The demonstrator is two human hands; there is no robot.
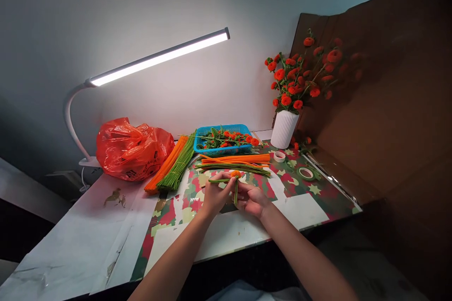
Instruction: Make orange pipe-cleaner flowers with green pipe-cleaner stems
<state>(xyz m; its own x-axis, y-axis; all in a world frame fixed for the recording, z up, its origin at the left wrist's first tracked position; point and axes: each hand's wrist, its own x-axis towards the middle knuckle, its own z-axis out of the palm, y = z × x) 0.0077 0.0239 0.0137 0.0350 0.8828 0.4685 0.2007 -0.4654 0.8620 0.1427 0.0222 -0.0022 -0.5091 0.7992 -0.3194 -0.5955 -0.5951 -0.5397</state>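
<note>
An orange flower head [235, 174] on green fuzzy stems sits between my two hands, above the patterned table cover. My left hand [218, 194] pinches the green stems [236, 192] just below the flower, and one green piece sticks out to the left over its fingers. From the right, my right hand [250, 197] is closed around the same flower's stem, palm turned up. Loose orange pipe cleaners [240, 159] and dark green ones [236, 167] lie just beyond my hands.
Behind is a blue basket [222, 151] of flowers. Left are pipe cleaner bundles [176, 164], a red plastic bag [132, 150] and a lamp [160, 59]. Right are a white vase [284, 130] with flowers, white tape [279, 156], green tape [306, 174] and cardboard [374, 94].
</note>
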